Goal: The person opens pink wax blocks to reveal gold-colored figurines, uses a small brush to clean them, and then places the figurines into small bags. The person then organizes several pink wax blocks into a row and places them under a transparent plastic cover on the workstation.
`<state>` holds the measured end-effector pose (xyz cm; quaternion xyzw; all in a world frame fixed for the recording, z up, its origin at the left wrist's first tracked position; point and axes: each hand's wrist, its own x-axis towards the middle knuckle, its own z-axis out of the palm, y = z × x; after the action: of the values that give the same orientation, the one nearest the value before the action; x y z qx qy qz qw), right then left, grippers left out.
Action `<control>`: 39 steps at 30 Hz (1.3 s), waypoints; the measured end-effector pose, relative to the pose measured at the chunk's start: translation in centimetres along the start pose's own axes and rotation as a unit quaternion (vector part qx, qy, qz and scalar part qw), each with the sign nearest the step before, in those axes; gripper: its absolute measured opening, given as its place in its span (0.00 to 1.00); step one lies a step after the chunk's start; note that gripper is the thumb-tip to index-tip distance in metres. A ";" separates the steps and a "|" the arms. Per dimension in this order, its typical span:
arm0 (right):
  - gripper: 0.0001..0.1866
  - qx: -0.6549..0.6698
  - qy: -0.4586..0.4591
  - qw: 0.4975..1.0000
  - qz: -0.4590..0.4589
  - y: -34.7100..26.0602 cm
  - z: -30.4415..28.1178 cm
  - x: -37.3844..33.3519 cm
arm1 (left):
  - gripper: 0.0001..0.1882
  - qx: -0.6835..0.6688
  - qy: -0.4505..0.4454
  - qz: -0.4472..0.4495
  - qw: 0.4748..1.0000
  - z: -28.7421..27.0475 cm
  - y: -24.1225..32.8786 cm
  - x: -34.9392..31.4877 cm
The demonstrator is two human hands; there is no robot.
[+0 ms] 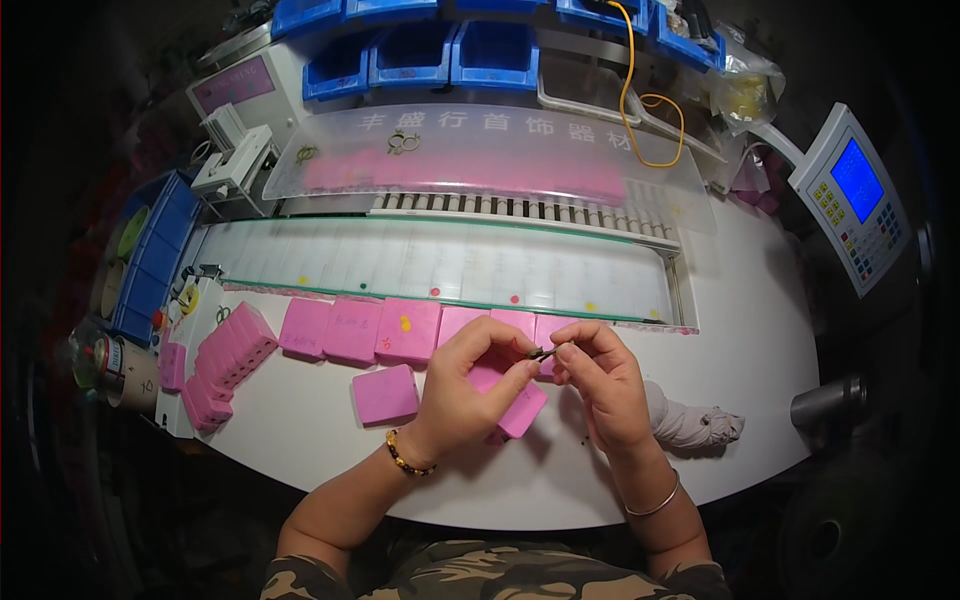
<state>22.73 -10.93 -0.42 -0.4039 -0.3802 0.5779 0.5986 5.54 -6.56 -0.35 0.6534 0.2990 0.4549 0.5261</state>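
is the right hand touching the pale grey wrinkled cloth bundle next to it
Cannot tell. In the head view, the right hand meets the left end of the pale grey wrinkled cloth bundle in outline; neither contact nor gap shows plainly.

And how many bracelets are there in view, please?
2: a beaded bracelet on the left wrist and a thin silver-coloured bangle on the right wrist. I see no others.

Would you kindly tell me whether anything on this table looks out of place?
Mildly, yes: one pink block sits askew, apart from the row of blocks behind it, and a grey cloth lies crumpled beside the right hand. Nothing looks clearly damaged or spilled.
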 end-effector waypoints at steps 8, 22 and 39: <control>0.07 -0.019 -0.009 0.999 -0.025 -0.1 -0.1 0.0 | 0.15 0.045 0.024 0.054 0.997 0.4 -0.1 -0.1; 0.07 -0.067 0.026 0.994 -0.087 -0.3 -0.1 -0.1 | 0.10 0.009 0.009 -0.017 1.000 0.0 -0.1 0.1; 0.08 0.046 0.037 0.998 0.036 0.1 -0.4 0.1 | 0.07 -0.026 0.017 -0.033 0.999 0.0 0.3 0.0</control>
<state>23.08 -10.81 -0.65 -0.4101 -0.3161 0.6005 0.6094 5.55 -6.63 -0.08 0.6211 0.3174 0.4558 0.5529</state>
